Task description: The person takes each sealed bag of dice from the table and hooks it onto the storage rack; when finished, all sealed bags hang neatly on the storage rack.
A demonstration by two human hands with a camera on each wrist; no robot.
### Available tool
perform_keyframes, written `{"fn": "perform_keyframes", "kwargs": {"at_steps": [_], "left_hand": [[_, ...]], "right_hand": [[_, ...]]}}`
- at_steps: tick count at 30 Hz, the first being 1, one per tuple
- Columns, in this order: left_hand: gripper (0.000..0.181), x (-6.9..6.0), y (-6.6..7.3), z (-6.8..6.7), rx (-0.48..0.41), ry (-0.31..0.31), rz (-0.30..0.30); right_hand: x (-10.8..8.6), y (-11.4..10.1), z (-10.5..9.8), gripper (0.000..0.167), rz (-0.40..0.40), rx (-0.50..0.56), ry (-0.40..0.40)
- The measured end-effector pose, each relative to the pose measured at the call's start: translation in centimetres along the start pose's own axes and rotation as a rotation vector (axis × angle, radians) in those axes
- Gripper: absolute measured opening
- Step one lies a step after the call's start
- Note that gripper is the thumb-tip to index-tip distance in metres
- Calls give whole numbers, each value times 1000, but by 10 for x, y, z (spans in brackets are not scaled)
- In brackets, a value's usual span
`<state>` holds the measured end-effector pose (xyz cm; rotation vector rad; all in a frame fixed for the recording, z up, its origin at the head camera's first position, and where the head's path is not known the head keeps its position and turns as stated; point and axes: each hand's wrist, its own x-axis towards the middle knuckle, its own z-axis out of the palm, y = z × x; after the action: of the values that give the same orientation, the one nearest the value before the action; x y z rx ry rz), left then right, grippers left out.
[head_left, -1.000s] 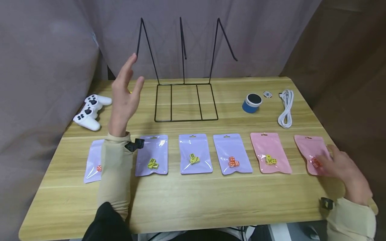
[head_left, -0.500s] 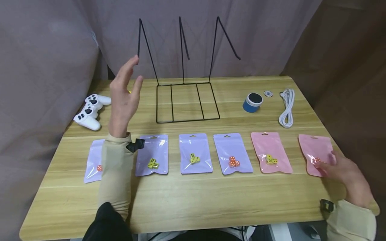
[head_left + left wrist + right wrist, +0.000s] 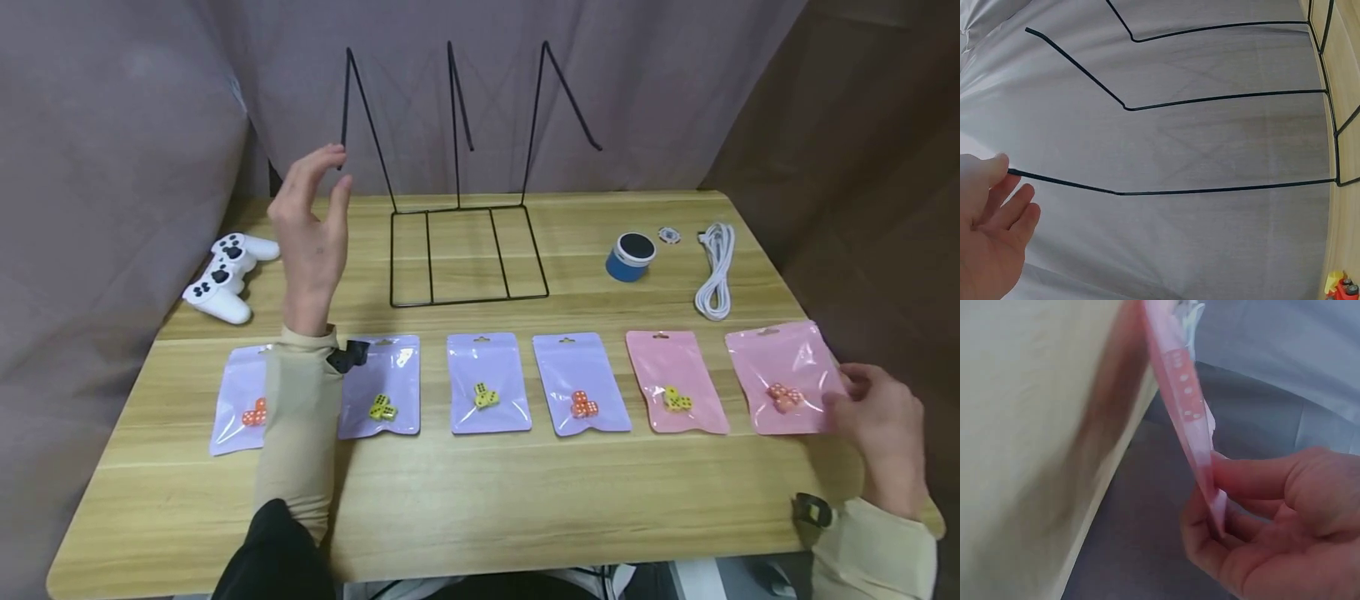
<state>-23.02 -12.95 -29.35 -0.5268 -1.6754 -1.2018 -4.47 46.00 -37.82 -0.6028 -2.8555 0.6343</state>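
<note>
My left hand (image 3: 311, 237) is raised at the left of a black wire display rack (image 3: 468, 302). In the left wrist view, its thumb and fingers pinch the free tip of the rack's outermost prong (image 3: 1229, 188). At the table's right end, my right hand (image 3: 885, 433) holds a pink zip bag (image 3: 776, 354) by its side edge. The right wrist view shows thumb and fingers pinching that edge, with the bag (image 3: 1179, 412) tilted up off the wood. Orange dice (image 3: 784, 398) show through its front.
Another pink bag (image 3: 667, 358) and several lilac bags (image 3: 487, 358) of dice lie in a row; my left forearm partly covers the leftmost ones. Behind them are a white game controller (image 3: 225, 275), a blue jar (image 3: 628, 262), a poker chip (image 3: 669, 236) and a coiled white cable (image 3: 716, 275).
My right hand has taken the far-right pink bag by its edge and raised it. My left fingers have closed onto the rack's prong tip.
</note>
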Motion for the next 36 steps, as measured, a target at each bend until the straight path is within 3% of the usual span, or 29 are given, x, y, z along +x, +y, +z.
{"fn": "perform_keyframes", "kwargs": {"at_steps": [5,12,16,23,28,33,36], "left_hand": [[9,2,1,6,-31,83,-22],[9,4,11,8,-107,138,-37],[11,4,2,8,-145,162,-13],[8,4,-6,5,-195,191,-14],[9,3,-5,5,-214,172,-5],[7,3,-5,7,-221,164,11],[8,4,-3,8,-230,155,13]], "right_hand": [[0,-15,-4,31,18,22,136],[4,-46,-7,28,106,69,291],[6,-71,-7,27,82,158,338],[8,-121,-1,9,22,404,272],[8,-154,9,9,-113,534,244],[6,-183,16,10,-211,590,163],[5,-198,20,12,-272,679,112]]}}
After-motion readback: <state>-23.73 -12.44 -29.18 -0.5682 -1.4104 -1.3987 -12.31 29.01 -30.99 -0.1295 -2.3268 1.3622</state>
